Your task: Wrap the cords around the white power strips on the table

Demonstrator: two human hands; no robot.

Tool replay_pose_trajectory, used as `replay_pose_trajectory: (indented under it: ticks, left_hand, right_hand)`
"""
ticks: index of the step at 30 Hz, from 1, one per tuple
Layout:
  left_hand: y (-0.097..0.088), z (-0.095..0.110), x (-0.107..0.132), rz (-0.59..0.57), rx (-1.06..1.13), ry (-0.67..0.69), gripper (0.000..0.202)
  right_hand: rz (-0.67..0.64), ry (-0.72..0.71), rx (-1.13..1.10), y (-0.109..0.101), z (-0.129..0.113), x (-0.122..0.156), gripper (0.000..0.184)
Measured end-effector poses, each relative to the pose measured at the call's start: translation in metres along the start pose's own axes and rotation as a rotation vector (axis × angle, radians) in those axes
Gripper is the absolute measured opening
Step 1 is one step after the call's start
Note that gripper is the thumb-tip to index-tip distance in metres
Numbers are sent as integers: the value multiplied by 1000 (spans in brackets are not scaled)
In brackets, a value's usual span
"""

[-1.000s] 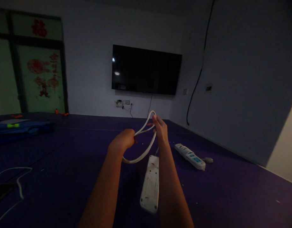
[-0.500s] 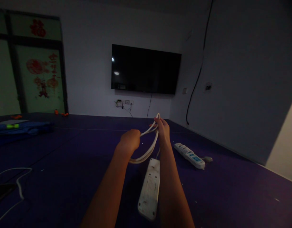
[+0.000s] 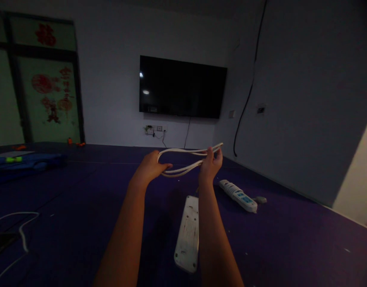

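Note:
A white power cord (image 3: 183, 150), gathered in long loops, stretches between my hands above the floor. At its left end my left hand (image 3: 150, 168) grips the loops, with the thumb lying inside the bend. My right hand (image 3: 211, 163) is closed around the strands at the other end, and a folded end pokes out above its fingers. Below the hands, a white power strip (image 3: 187, 235) lies underside up on the purple floor, partly covered by my right forearm. A short piece of cord shows by its far end.
Right of my right arm lies another power strip (image 3: 237, 195), its cord wrapped around it. A white cable (image 3: 23, 235) and a dark flat object (image 3: 2, 244) are at the lower left. Blue cloth (image 3: 42, 161) lies farther back. A television (image 3: 183, 87) hangs on the wall.
My hands have moved apart, the left one up and leftward, the right one slightly rightward. The hanging loops are now drawn out lengthwise. Both power strips stay put.

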State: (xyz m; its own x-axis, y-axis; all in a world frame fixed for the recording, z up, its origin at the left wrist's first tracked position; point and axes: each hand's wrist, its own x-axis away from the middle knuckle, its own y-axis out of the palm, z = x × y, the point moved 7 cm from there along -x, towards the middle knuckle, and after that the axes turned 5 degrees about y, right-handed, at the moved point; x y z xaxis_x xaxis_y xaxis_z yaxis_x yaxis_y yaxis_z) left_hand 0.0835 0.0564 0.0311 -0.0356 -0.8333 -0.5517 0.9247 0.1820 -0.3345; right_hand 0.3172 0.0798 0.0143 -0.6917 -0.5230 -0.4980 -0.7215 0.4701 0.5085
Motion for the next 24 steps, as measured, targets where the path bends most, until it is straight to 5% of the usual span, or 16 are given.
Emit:
replay_pose_trajectory:
  ticks: [4, 7, 17, 24]
  left_hand:
    - [8, -7, 4, -88, -5, -129, 33]
    - [7, -1, 4, -85, -81, -83, 33]
    - [-18, 22, 1, 212, -51, 158, 34]
    - [-18, 19, 7, 134, -477, 40, 50]
  right_hand:
    - [49, -28, -9, -2, -3, 6, 69]
    - [63, -43, -17, -2, -3, 8, 69]
    - [74, 3, 65, -1, 13, 1, 68]
    - [-90, -7, -92, 15, 14, 4, 72]
